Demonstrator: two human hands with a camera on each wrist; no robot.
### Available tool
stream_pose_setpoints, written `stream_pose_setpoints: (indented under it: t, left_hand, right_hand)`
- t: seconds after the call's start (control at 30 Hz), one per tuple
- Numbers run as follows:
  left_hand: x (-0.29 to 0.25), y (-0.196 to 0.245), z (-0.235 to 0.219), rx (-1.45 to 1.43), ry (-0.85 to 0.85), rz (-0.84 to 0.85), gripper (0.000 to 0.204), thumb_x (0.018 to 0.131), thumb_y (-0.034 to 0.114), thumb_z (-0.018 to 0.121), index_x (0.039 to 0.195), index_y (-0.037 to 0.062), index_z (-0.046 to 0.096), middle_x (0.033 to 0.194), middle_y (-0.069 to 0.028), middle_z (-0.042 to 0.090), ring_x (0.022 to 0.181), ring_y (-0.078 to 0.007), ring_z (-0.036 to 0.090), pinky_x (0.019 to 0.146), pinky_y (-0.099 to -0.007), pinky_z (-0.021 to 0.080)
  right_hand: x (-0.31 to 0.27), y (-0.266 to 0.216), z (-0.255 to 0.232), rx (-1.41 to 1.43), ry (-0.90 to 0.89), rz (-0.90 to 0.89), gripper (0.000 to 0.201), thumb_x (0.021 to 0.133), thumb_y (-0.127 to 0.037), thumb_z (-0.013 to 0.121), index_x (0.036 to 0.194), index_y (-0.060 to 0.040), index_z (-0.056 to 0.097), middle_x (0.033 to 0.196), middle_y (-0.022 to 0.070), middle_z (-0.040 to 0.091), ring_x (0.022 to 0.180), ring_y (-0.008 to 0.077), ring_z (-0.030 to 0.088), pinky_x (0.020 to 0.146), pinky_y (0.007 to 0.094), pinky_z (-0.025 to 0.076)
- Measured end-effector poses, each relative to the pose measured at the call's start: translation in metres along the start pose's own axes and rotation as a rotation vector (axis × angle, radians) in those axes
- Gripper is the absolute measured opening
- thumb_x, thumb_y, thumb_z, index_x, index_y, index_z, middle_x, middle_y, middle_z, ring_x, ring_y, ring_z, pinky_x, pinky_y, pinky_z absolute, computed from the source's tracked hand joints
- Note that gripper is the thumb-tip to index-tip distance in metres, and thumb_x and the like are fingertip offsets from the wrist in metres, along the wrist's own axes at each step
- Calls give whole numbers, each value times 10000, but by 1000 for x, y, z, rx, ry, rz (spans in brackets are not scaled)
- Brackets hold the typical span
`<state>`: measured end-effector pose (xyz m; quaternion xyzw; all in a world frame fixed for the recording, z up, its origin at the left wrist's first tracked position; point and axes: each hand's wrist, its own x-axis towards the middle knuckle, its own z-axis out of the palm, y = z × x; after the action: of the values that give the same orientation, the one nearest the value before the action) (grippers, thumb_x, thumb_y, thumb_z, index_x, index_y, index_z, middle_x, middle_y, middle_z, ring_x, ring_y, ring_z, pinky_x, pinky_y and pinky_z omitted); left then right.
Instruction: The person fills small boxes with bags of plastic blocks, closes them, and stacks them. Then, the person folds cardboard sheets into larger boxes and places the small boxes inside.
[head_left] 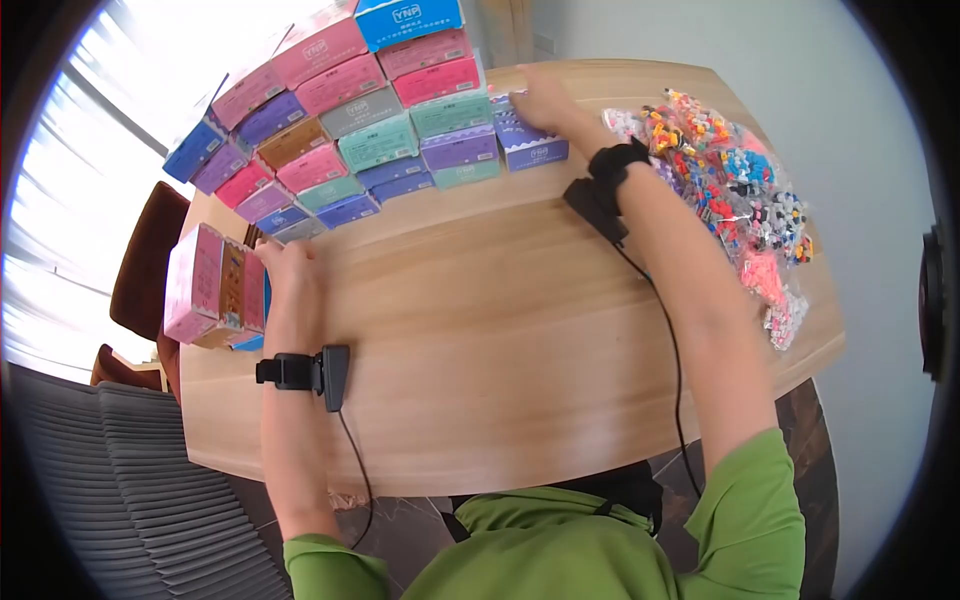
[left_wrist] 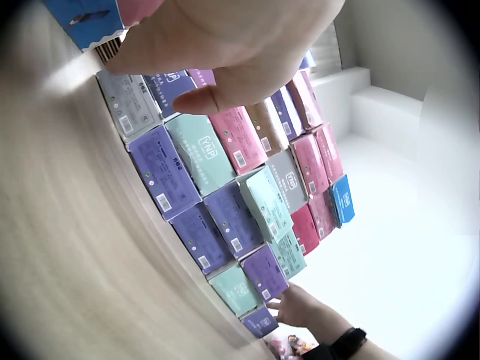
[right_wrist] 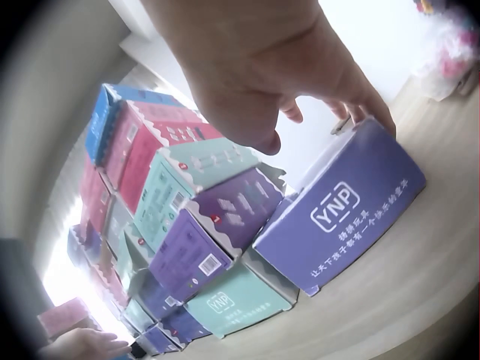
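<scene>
A purple box (head_left: pixel 535 150) stands at the right end of a stepped stack of colored boxes (head_left: pixel 380 140). My right hand (head_left: pixel 550 105) is over it; in the right wrist view the fingers of that hand (right_wrist: pixel 277 75) reach the upper right edge of the purple box (right_wrist: pixel 341 210), while the thumb is held apart from them. At the left, my left hand (head_left: pixel 290 275) is between the stack and a group of pink and brown boxes (head_left: pixel 205 285). Its thumb and fingers are spread in the left wrist view, the hand (left_wrist: pixel 225 49) close to a blue box (left_wrist: pixel 86 19).
Clear bags of colorful small pieces (head_left: pixel 720 190) lie on the right of the wooden table (head_left: pixel 480 350). A cable hangs from each wrist camera. Brown chairs (head_left: pixel 150 260) stand beyond the left edge, and a grey pleated surface (head_left: pixel 130 480) is at the lower left.
</scene>
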<state>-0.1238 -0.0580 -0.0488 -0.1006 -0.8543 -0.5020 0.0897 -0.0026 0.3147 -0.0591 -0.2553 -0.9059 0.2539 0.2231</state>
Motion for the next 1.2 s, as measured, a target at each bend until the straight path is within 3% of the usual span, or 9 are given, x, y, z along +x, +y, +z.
stream_pose_setpoints:
  t: [0.13,0.23,0.47,0.67,0.87,0.97,1.07,1.13,1.2]
  left_hand:
    - [17,1,10,-330,64,-30,452,558,-60,452,1005,0,424,812,-55,468,681,-154,443,546,-281,347]
    - [31,-4,9,-443,5,-175,374,581,-102,454,936,10,421,763,-59,483,584,-132,458,403,-220,306]
    - [30,-6,8,-309,11,-96,371,612,-105,448,961,15,420,749,-56,501,561,-125,462,426,-232,342]
    - [20,2,12,-215,67,-46,345,612,-88,463,941,10,422,724,-51,499,532,-130,470,431,-242,350]
    - [16,-3,11,-225,-30,24,170,593,-60,474,756,-10,485,670,-37,510,545,-121,454,455,-253,342]
    - [9,-7,8,-257,-80,58,142,593,-43,486,731,-19,507,674,-39,521,571,-126,459,485,-260,348]
    - [23,-21,-1,-269,-188,17,167,621,-4,495,783,-29,528,696,-50,536,606,-139,480,524,-274,370]
    - [25,-27,-8,-221,-285,-46,192,660,36,497,828,-39,547,723,-69,561,643,-150,508,562,-290,400]
    - [2,-1,-24,179,-383,204,320,712,93,535,988,-68,511,821,-109,589,712,-213,560,638,-318,448]
  right_hand:
    - [-8,-19,7,-68,-125,125,487,813,-322,489,1260,-138,422,1206,264,435,1096,409,454,911,433,393]
    - [-10,-19,11,-93,-133,121,439,829,-295,447,1248,-165,440,1208,261,402,1086,398,465,901,433,398]
    - [-31,-41,7,-215,-61,142,383,869,-261,370,1215,-124,463,1105,225,431,995,371,490,835,419,418]
    - [-44,-46,-2,-173,-71,177,401,860,-275,407,1210,-84,440,1116,231,392,999,376,466,840,423,411]
    - [-50,-42,-18,-99,-90,228,463,765,-215,531,1199,-74,454,1240,261,296,1041,414,446,848,460,405]
    - [-31,-31,-32,-363,-233,95,434,707,-153,563,1129,-58,528,1259,253,362,1070,399,466,826,500,406]
    - [-38,-29,-62,-401,-176,-33,369,774,-304,585,884,47,616,852,182,635,825,330,601,710,414,466]
    - [-51,-39,-97,-411,-235,7,362,763,-297,600,889,43,613,829,193,633,766,317,607,670,389,473]
    - [-58,-36,-118,-434,-253,1,343,755,-281,608,891,33,616,811,191,633,737,310,611,649,374,477]
